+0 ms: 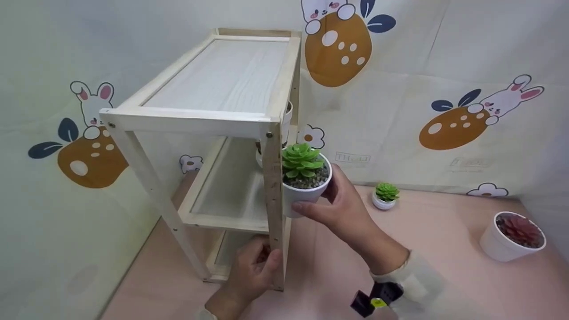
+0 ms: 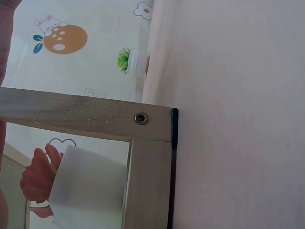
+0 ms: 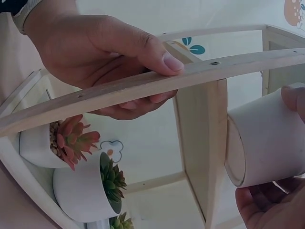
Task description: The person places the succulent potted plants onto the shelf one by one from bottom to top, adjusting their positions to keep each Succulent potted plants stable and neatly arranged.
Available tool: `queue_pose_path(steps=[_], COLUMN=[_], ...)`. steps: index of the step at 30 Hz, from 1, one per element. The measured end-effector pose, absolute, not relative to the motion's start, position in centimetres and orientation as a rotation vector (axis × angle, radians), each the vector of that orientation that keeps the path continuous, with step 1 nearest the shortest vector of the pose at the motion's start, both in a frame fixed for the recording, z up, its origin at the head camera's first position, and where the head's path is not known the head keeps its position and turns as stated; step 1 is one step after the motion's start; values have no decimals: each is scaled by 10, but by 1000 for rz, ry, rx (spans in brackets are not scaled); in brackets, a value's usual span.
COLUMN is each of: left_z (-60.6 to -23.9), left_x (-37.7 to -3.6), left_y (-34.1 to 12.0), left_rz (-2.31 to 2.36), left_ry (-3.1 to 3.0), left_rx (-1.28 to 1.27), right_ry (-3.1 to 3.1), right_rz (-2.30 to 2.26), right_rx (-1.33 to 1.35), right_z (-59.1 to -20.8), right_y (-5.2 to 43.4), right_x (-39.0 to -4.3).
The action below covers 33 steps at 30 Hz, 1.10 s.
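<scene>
White succulent pot (image 1: 306,191) gripped by right hand (image 1: 342,206) fingers; left hand (image 1: 253,271) fingers wrapped round wooden shelf post (image 1: 273,200).

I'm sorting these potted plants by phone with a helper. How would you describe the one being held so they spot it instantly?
Find the pale wooden shelf rack by the wall. At its front right post, level with the middle shelf, the right hand holds a white pot with a green rosette succulent. It is the only pot off the table, bigger than the small green one behind.
</scene>
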<state>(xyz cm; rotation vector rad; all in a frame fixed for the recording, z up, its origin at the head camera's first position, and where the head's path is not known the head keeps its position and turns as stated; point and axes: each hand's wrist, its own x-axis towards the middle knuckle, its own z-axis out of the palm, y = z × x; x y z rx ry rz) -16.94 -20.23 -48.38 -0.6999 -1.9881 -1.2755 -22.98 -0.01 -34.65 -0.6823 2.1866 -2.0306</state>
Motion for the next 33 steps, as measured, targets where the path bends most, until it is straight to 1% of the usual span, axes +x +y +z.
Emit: queue_pose_path(steps=[15, 33], left_z=[-484, -483], left_x=[-169, -169], left_y=[-203, -202], left_rz=[-1268, -1235], left_ry=[-1999, -2001], left_rx=[-698, -681], right_ry=[2216, 2260], right_rz=[-2048, -1992], right_rx=[-654, -745], right_z=[-345, -345], right_y=[-15, -15], right_x=[-229, -228])
